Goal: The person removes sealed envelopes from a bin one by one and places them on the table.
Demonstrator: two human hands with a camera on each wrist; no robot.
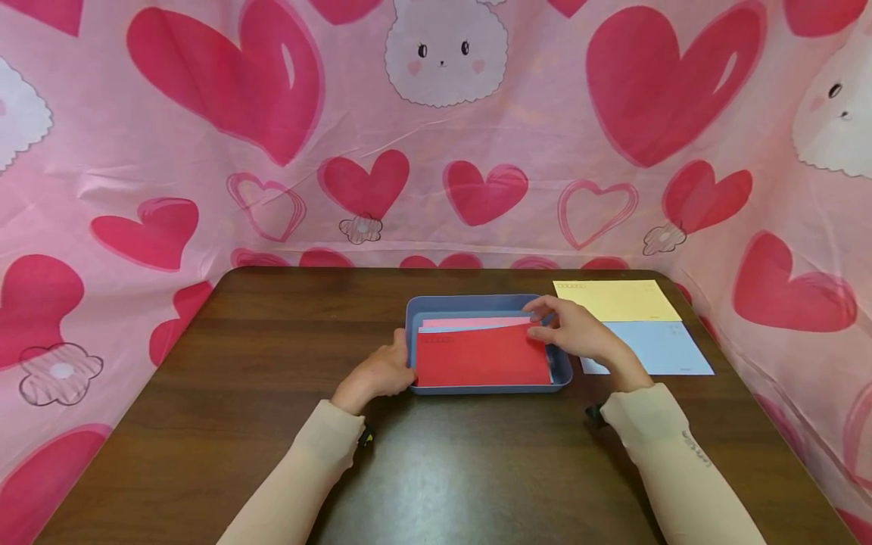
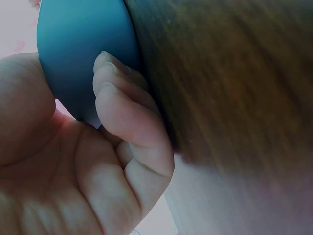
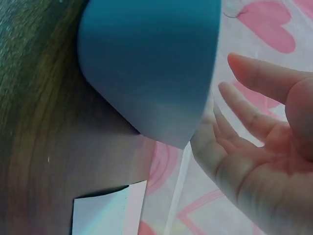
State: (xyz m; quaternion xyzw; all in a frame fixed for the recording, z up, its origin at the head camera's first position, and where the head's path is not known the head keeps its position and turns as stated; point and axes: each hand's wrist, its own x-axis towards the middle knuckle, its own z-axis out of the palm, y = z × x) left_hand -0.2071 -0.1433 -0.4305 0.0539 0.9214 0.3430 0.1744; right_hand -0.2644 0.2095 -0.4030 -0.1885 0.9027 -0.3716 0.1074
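Note:
A blue tray point(image 1: 470, 304) stands on the table with a red envelope point(image 1: 480, 359) on top inside it. Pink point(image 1: 470, 322) and light blue envelope edges show behind the red one. My left hand point(image 1: 381, 367) grips the tray's left end; in the left wrist view its fingers point(image 2: 129, 112) curl against the tray's outer wall point(image 2: 88, 44). Over the tray's right end is my right hand point(image 1: 572, 325), thumb and fingers spread apart near the red envelope's upper right corner. In the right wrist view the fingers point(image 3: 249, 105) are loosely extended beside the tray wall point(image 3: 151, 63), pinching nothing visible.
To the right of the tray a yellow envelope point(image 1: 620, 299) and a light blue envelope point(image 1: 657, 348) lie on the dark wooden table point(image 1: 272, 446). A pink cloth point(image 1: 422, 136) printed with hearts hangs behind the table and at its sides.

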